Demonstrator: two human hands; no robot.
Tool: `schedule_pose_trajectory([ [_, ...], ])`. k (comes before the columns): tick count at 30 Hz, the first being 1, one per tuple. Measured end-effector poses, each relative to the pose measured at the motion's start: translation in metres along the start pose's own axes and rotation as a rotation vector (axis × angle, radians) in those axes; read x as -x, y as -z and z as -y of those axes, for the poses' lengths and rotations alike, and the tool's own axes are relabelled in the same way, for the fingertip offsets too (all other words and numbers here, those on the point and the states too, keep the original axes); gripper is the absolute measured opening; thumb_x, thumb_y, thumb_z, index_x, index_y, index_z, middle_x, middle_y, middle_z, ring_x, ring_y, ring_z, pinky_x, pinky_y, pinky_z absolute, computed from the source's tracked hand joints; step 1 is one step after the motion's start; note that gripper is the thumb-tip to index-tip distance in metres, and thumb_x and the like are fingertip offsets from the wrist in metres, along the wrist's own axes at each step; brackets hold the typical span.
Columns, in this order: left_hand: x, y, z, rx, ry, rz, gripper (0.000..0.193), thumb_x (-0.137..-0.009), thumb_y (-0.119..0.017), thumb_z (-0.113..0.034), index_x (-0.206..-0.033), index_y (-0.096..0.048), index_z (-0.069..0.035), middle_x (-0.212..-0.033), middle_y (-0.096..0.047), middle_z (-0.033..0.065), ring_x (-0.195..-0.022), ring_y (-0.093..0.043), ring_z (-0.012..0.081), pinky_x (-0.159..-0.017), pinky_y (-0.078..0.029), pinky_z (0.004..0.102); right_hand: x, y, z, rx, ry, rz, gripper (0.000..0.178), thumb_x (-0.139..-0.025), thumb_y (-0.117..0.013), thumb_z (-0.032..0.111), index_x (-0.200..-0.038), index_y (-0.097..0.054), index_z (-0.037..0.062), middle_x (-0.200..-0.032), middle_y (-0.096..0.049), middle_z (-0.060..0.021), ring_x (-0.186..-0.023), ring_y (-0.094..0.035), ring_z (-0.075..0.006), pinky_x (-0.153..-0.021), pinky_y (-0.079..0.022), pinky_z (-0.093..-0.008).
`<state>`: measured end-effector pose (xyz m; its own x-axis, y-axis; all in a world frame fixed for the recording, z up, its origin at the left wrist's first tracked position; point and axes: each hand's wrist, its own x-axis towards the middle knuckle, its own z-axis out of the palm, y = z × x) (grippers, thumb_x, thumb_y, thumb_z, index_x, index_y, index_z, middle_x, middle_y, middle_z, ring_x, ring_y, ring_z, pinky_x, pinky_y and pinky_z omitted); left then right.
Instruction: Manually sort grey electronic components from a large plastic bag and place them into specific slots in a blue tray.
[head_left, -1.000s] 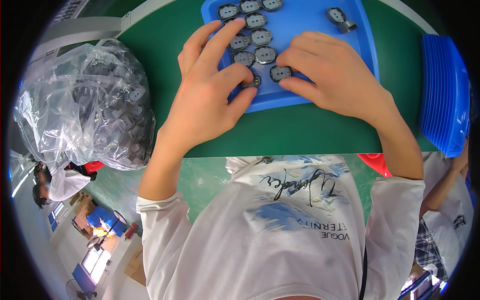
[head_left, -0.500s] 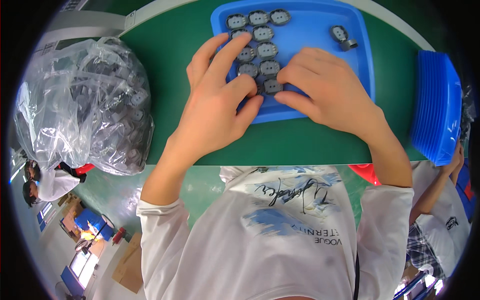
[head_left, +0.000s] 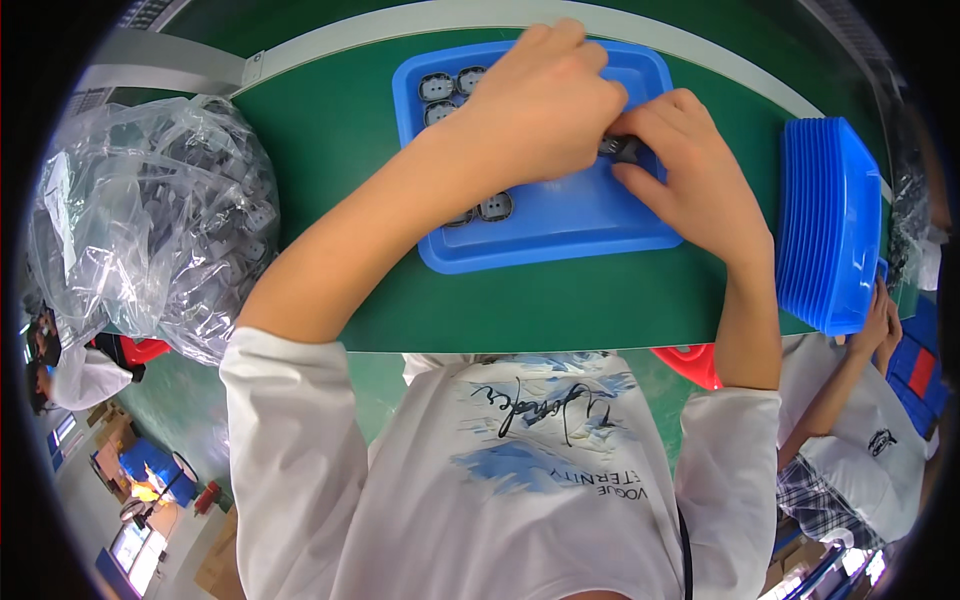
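A shallow blue tray holds small rounded plastic parts, with dark rims and pale grey faces bearing little holes. One part sits at the far left corner, another nearer me; my left forearm covers much of the rows. At the tray's right side, my right hand pinches a dark grey plastic part between thumb and fingers. Right beside it my left hand is bent over the tray with fingers curled. Whatever those fingers hold is hidden under the hand.
A clear plastic bag full of grey parts stands left on the green table. Stacked blue trays stand at the right edge, with another person's hands close by. A red stool shows below the table edge.
My left hand has moved from the left rows across to the tray's right side. My right hand has left the rows and now grips a part there. The view has shifted.
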<state>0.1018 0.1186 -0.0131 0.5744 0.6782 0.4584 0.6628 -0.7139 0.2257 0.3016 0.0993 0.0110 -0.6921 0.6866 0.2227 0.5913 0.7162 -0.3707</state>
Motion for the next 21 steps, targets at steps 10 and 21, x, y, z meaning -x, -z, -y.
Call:
schedule_pose_trajectory([
  [10,0.010,0.014,-0.012,0.101,0.000,0.003,0.012,-0.070,-0.071,-0.011,-0.080,-0.070,-0.005,-0.080,-0.063,0.0107,-0.088,-0.057,0.0279,-0.080,-0.046,0.0384,0.005,0.002,-0.016,-0.017,-0.089,-0.097,0.038,-0.077,-0.072,0.003,-0.114,-0.064,0.0053,-0.107,-0.065,-0.0097,-0.105,-0.057,-0.0290,-0.092,-0.048,-0.0379],
  [21,0.017,0.005,0.005,0.069,-0.019,0.033,0.011,-0.070,-0.071,-0.008,-0.081,-0.072,-0.005,-0.083,-0.063,0.0100,-0.092,-0.057,0.0286,-0.085,-0.048,0.0393,-0.006,-0.011,-0.018,0.076,-0.076,-0.137,0.039,-0.082,-0.071,0.007,-0.120,-0.065,0.0082,-0.115,-0.065,-0.0086,-0.118,-0.052,-0.0304,-0.103,-0.041,-0.0414],
])
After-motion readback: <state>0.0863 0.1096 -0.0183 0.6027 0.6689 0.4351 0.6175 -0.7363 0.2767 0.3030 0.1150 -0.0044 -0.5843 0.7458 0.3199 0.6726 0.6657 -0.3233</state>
